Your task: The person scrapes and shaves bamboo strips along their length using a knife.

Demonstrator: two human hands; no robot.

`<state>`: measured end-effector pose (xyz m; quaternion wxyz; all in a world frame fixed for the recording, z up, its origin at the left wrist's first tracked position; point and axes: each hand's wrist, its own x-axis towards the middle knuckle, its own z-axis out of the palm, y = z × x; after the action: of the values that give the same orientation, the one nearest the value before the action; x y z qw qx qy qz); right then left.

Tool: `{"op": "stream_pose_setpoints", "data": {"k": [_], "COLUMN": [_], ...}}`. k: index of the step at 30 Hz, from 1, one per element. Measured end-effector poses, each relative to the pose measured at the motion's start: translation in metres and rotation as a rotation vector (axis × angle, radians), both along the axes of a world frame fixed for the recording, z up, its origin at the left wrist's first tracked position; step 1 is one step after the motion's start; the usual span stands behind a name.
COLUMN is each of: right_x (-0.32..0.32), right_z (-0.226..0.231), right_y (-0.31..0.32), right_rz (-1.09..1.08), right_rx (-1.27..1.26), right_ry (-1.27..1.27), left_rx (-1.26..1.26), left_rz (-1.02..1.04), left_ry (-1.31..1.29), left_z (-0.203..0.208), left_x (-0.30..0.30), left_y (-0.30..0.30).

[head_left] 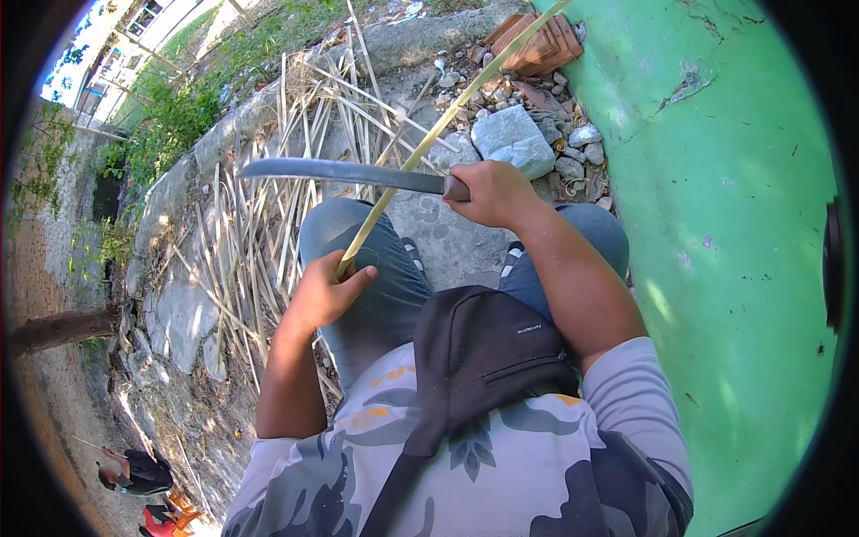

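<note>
My left hand [327, 291] is closed around the lower end of a long, pale bamboo strip [429, 134], above my left knee. The strip slants up and away to the right, past the top of the view. In my right hand [495, 192] is the dark handle of a machete [358, 173]. Its long, slightly curved blade points left and crosses the strip a little above my left hand. Whether the edge touches the strip I cannot tell.
Many split bamboo strips [259, 233] lie heaped on the ground at left. A pale stone block [514, 143], rubble and stacked clay tiles [537, 45] are ahead. A green wall [725, 224] stands at right. Another person [139, 472] is at far lower left.
</note>
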<state>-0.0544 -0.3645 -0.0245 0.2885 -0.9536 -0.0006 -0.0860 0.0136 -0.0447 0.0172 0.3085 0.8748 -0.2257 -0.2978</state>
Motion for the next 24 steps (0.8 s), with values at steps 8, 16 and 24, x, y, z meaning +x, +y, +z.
{"op": "stream_pose_setpoints", "data": {"k": [8, 16, 24], "right_x": [0.002, -0.003, 0.01], "right_z": [-0.006, -0.011, -0.015], "right_y": [-0.025, -0.001, -0.032], "right_rz": [-0.162, 0.035, -0.247], "right_rx": [0.12, -0.042, 0.227], "right_ry": [0.05, 0.068, 0.216], "left_rx": [-0.005, 0.044, 0.03], "left_rz": [-0.036, -0.076, -0.006], "left_ry": [-0.162, -0.186, 0.059], "left_z": [0.012, 0.014, 0.005], "left_x": [-0.011, -0.006, 0.003], "left_y": [-0.006, -0.006, -0.001]}}
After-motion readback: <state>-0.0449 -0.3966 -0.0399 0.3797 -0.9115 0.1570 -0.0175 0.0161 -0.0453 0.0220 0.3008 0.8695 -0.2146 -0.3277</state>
